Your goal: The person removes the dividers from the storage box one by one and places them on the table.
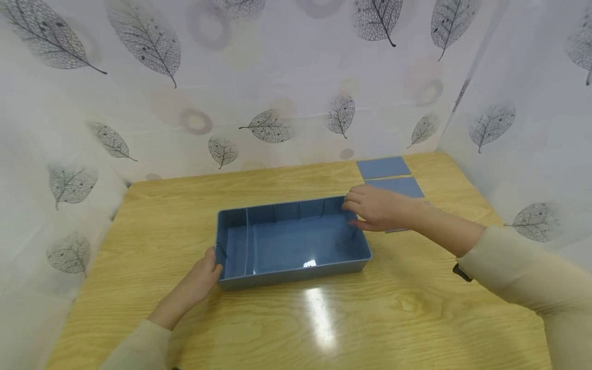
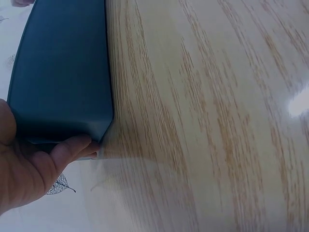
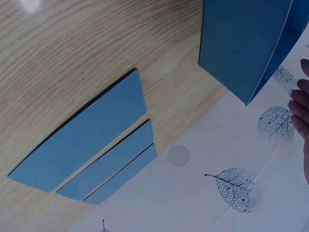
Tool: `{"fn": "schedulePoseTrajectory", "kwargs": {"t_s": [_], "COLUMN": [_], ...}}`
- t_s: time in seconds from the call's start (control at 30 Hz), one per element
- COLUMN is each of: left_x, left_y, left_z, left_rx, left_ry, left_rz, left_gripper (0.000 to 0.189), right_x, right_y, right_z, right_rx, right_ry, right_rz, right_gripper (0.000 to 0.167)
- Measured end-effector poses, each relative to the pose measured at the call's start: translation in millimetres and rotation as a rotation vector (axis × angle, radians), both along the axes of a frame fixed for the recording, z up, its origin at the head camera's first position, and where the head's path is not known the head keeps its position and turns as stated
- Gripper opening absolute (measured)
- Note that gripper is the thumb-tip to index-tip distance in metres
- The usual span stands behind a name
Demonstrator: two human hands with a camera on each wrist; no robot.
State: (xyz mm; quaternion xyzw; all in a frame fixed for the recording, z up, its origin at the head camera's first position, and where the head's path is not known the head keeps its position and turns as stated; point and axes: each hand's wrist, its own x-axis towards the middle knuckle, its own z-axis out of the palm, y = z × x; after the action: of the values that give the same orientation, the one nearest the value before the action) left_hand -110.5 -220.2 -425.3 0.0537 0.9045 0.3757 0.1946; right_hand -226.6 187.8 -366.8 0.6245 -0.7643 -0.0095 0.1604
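A long blue open-topped box (image 1: 296,270) stands on the wooden table, with slots along its far wall. One upright divider (image 1: 250,241) crosses it near the left end. My left hand (image 1: 202,275) grips the left end wall; in the left wrist view its fingers (image 2: 72,149) curl against the box's end by a lower corner. Over the right end is my right hand (image 1: 376,208), thumb and fingers apart, fingertips near the far right corner. The right wrist view has its fingers (image 3: 300,104) loosely extended beside the box (image 3: 241,48), with nothing between them.
Flat blue panels lie to the right of the box: a small one (image 1: 384,167) at the back, another (image 1: 400,186) before it, and a larger panel (image 3: 87,133) partly hidden by the right arm in the head view. Leaf-patterned white curtains (image 1: 296,77) surround the table (image 1: 152,221).
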Motion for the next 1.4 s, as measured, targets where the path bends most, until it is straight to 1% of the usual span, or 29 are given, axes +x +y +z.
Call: {"fn": "schedulePoseTrajectory", "kwargs": {"t_s": [0.1, 0.17, 0.27, 0.4, 0.5, 0.67, 0.8, 1.03, 1.17, 1.27, 1.4], "left_x": [0.0, -0.6, -1.7, -2.3, -2.6, -3.1, -3.6, -2.6, -2.1, -1.6, 1.4], "left_y": [-0.2, 0.7, 2.7, 4.0, 4.0, 3.8, 3.2, 2.0, 2.2, 1.9, 0.0], "left_z": [0.5, 0.2, -0.7, -0.9, -0.2, 0.2, -1.4, -3.3, -4.7, -4.7, -3.1], "left_rx": [-0.004, -0.01, -0.008, -0.009, -0.014, 0.006, 0.004, 0.015, 0.012, -0.016, -0.044], "left_ry": [-0.004, 0.005, 0.005, -0.003, 0.002, -0.006, 0.002, 0.009, 0.01, 0.034, 0.062], "left_rz": [0.003, -0.001, -0.003, 0.003, 0.002, 0.001, 0.002, 0.01, 0.012, 0.01, 0.003], "left_gripper": [0.037, 0.04, 0.047, 0.049, 0.048, 0.049, 0.049, 0.049, 0.048, 0.048, 0.05], "right_x": [-1.5, -1.5, -0.8, -0.2, -0.4, -1.5, -2.5, -5.1, -6.2, -6.3, -6.3], "right_y": [-14, -21, -31, -46, -58, -75, -88, -105, -115, -123, -137], "right_z": [-0.6, 0.0, 2.4, 7.1, 10.2, 12.3, 11.4, 12.9, 14.3, 14.8, 14.0], "right_rx": [0.011, 0.032, 0.08, 0.15, 0.194, 0.241, 0.251, 0.196, 0.215, 0.248, 0.285], "right_ry": [0.009, 0.007, 0.006, 0.0, 0.013, 0.051, 0.059, 0.083, 0.052, 0.043, 0.061], "right_rz": [0.023, 0.028, 0.017, 0.001, 0.007, 0.038, 0.067, 0.12, 0.097, 0.067, 0.061], "right_gripper": [0.035, 0.034, 0.033, 0.032, 0.03, 0.028, 0.027, 0.028, 0.03, 0.032, 0.035]}}
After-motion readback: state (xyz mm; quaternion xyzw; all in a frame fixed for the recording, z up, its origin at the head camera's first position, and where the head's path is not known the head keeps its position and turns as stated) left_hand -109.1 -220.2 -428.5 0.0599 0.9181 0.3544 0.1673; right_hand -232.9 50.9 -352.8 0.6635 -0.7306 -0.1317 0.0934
